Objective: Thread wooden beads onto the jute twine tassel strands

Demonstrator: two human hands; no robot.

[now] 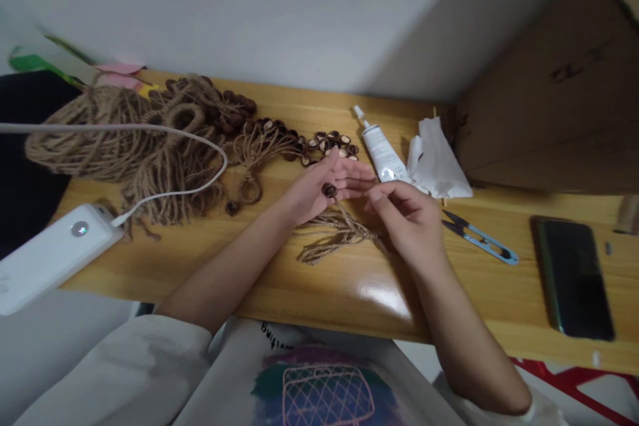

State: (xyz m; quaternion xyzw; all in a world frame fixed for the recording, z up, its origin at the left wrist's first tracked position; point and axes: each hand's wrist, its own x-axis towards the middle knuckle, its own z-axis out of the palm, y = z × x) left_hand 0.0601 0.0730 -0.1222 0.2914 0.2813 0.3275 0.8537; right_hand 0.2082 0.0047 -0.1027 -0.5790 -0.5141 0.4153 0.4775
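Observation:
My left hand (335,185) is turned palm up, its fingers stretched out. A small dark brown nut shell (329,190) rests against its palm. Just to the right, my right hand (407,213) has thumb and forefinger pinched together near the left fingertips; what is between them is too small to make out. Beneath the hands lies a bundle of twine strands (324,239) with loose ends. Several halved dark shells with pale insides (332,141) lie behind my left hand. A looped twine tassel (249,186) is left of it.
A twine ball (94,133) and a twine pile (170,180) sit at left, near a white power bank (60,256) with a cable. A glue tube (383,152), crumpled tissue (442,163), thread snips (482,239) and phone (574,279) lie rightward. A cardboard box (549,100) stands behind.

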